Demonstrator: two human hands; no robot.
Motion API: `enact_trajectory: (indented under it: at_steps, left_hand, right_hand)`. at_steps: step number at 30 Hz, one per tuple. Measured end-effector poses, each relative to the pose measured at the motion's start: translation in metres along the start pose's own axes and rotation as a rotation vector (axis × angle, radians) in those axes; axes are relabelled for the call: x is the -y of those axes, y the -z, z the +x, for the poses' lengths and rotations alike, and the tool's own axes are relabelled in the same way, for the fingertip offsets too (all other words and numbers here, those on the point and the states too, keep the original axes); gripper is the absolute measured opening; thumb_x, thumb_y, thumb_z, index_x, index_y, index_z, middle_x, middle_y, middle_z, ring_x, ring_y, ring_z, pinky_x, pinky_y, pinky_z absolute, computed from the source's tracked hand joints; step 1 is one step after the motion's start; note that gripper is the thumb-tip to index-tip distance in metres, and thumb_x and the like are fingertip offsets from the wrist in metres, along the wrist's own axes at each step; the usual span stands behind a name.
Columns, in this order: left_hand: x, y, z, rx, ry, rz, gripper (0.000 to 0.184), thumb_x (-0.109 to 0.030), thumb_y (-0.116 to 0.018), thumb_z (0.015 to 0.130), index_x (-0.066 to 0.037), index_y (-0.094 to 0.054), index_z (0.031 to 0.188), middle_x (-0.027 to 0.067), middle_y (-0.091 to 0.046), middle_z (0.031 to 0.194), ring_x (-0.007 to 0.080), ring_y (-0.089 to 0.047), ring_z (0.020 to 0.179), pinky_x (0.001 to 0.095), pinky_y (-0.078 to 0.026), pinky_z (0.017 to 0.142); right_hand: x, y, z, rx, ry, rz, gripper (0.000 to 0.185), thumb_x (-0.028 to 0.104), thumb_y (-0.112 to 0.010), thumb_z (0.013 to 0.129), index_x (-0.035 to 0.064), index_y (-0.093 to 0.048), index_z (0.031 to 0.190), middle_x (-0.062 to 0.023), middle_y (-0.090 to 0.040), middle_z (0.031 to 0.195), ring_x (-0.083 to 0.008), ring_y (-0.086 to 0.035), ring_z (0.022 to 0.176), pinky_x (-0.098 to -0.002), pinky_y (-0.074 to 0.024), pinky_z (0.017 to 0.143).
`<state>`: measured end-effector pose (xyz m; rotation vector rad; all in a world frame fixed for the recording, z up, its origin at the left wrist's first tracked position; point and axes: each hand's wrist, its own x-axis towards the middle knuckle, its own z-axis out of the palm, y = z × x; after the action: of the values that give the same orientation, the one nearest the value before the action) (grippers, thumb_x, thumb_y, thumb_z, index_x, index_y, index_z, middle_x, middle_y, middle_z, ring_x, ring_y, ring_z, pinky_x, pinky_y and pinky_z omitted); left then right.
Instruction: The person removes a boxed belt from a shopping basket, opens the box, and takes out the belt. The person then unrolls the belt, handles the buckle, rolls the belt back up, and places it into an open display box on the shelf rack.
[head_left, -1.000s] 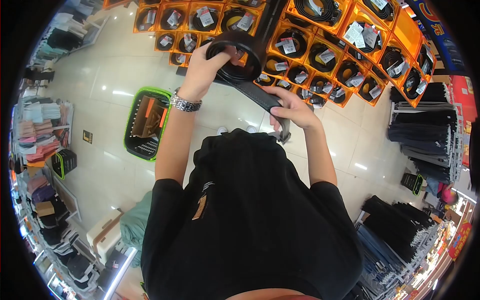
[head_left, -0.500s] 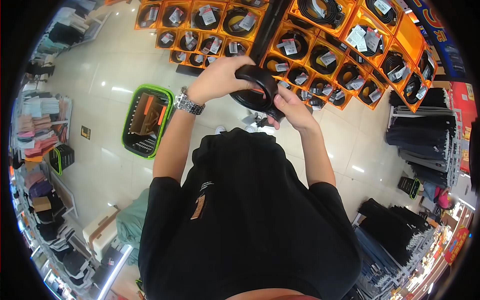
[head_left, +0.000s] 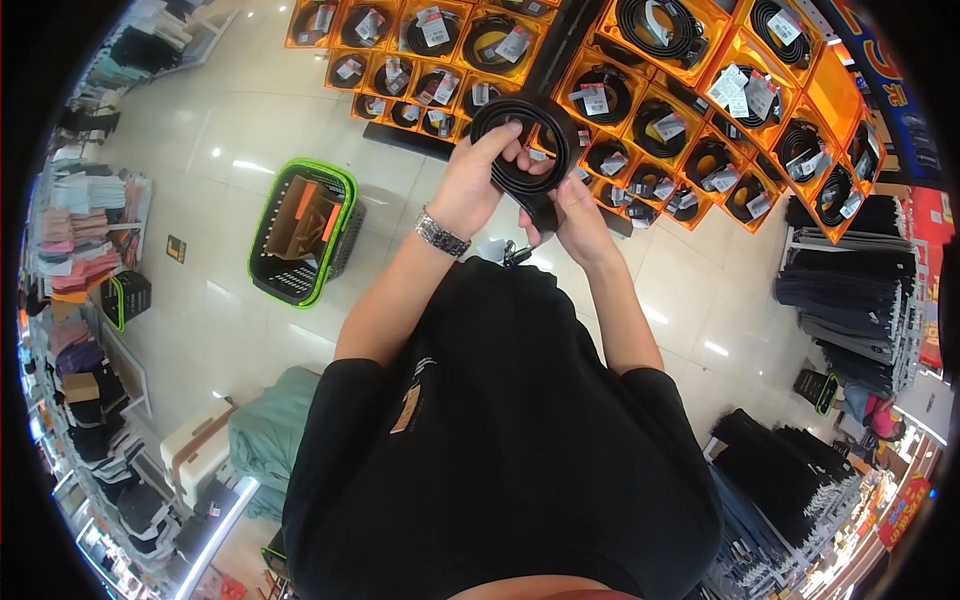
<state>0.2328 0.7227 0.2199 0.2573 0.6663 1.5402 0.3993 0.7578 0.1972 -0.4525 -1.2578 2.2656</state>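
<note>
A coiled black belt is held between my two hands in front of the belt display. My left hand, with a metal watch on its wrist, grips the coil's left side, thumb on the rim and fingertips showing through the middle. My right hand pinches the lower right of the coil, where a loose end hangs down. Below that end is a small dark piece, possibly the buckle; I cannot make it out clearly.
Orange display boxes with coiled, tagged belts stand ahead. A black shopping basket with a green rim sits on the floor to the left, cardboard inside. Trousers hang on racks at right; folded clothes fill shelves at left.
The coil has turned to face me more and is slightly higher. My left hand has shifted right and down, from over the coil's top to its left side. My right hand stays at its lower right.
</note>
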Motion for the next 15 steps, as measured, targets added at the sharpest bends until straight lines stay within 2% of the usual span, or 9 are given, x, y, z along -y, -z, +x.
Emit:
enact_trajectory:
  at_steps: [2,3,4,6,8,11,13,14,15]
  left_hand:
    - [-0.009,-0.001,0.002,-0.026,-0.071,0.168,0.015,-0.016,-0.062,0.087,-0.008,-0.054,0.078,0.0006,-0.055,0.070,0.0128,-0.057,0.070,0.0274,-0.045,0.065]
    - [-0.012,0.001,0.004,-0.028,-0.103,0.221,0.012,-0.014,-0.062,0.086,-0.006,-0.056,0.082,0.0011,-0.054,0.069,0.0129,-0.057,0.067,0.0271,-0.045,0.064]
    - [-0.017,0.001,0.005,-0.024,-0.099,0.222,0.012,-0.014,-0.062,0.086,-0.006,-0.056,0.082,0.0011,-0.054,0.069,0.0129,-0.057,0.067,0.0271,-0.045,0.064]
    - [-0.032,-0.001,0.005,-0.044,-0.163,0.369,0.010,-0.012,-0.061,0.087,-0.004,-0.057,0.085,0.0016,-0.055,0.069,0.0129,-0.057,0.067,0.0267,-0.046,0.064]
    - [-0.041,0.002,0.005,-0.006,-0.148,0.335,0.010,-0.008,-0.059,0.086,0.000,-0.059,0.091,0.0027,-0.058,0.070,0.0126,-0.057,0.066,0.0263,-0.047,0.065]
    - [-0.048,0.000,0.001,-0.040,-0.168,0.501,0.006,-0.007,-0.054,0.088,-0.001,-0.056,0.089,0.0001,-0.050,0.070,0.0134,-0.054,0.066,0.0274,-0.045,0.065]
    - [-0.053,0.006,0.003,-0.001,-0.233,0.682,0.016,-0.006,-0.060,0.083,0.002,-0.062,0.097,0.0014,-0.059,0.070,0.0089,-0.055,0.064,0.0233,-0.045,0.063]
    - [-0.057,0.006,0.001,0.000,-0.233,0.682,0.016,-0.006,-0.060,0.083,0.002,-0.062,0.097,0.0014,-0.059,0.070,0.0089,-0.055,0.064,0.0233,-0.045,0.063]
    - [-0.062,0.005,-0.002,0.038,-0.224,0.834,0.018,-0.006,-0.061,0.081,0.002,-0.062,0.098,0.0013,-0.060,0.071,0.0079,-0.055,0.064,0.0228,-0.045,0.063]
  right_hand:
    - [0.005,-0.010,0.000,-0.063,0.008,-0.048,0.047,0.041,-0.052,0.094,0.0058,-0.042,0.125,-0.0122,-0.060,0.086,-0.0189,-0.061,0.068,-0.0287,-0.0499,0.053]
    - [0.009,-0.012,0.000,-0.076,-0.013,-0.057,0.049,0.030,-0.056,0.092,0.0045,-0.039,0.130,-0.0116,-0.061,0.080,-0.0185,-0.062,0.065,-0.0284,-0.0503,0.054]
    - [0.013,-0.011,-0.001,-0.081,-0.010,-0.056,0.049,0.030,-0.056,0.092,0.0045,-0.039,0.130,-0.0116,-0.061,0.080,-0.0185,-0.062,0.065,-0.0284,-0.0503,0.054]
    - [0.022,-0.005,-0.004,-0.046,-0.159,-0.171,0.052,0.023,-0.060,0.089,0.0044,-0.037,0.133,-0.0117,-0.063,0.078,-0.0179,-0.062,0.060,-0.0288,-0.0513,0.056]
    - [0.025,-0.003,-0.007,-0.029,-0.153,-0.145,0.058,0.024,-0.062,0.089,0.0055,-0.034,0.137,-0.0120,-0.065,0.077,-0.0156,-0.063,0.060,-0.0258,-0.0498,0.057]
    - [0.026,0.004,-0.012,0.055,-0.293,-0.218,0.052,0.021,-0.063,0.088,0.0044,-0.040,0.133,-0.0092,-0.067,0.078,-0.0133,-0.066,0.065,-0.0230,-0.0506,0.054]
    - [0.028,0.010,-0.017,0.059,-0.343,-0.280,0.052,0.020,-0.063,0.088,0.0041,-0.041,0.132,-0.0087,-0.067,0.078,-0.0130,-0.067,0.066,-0.0226,-0.0504,0.053]
    - [0.030,0.013,-0.018,0.063,-0.393,-0.343,0.052,0.020,-0.063,0.088,0.0038,-0.041,0.132,-0.0082,-0.067,0.078,-0.0128,-0.067,0.067,-0.0222,-0.0503,0.052]
    - [0.035,0.012,-0.021,0.052,-0.423,-0.386,0.053,0.018,-0.062,0.088,0.0035,-0.040,0.133,-0.0076,-0.066,0.076,-0.0121,-0.066,0.064,-0.0227,-0.0506,0.052]
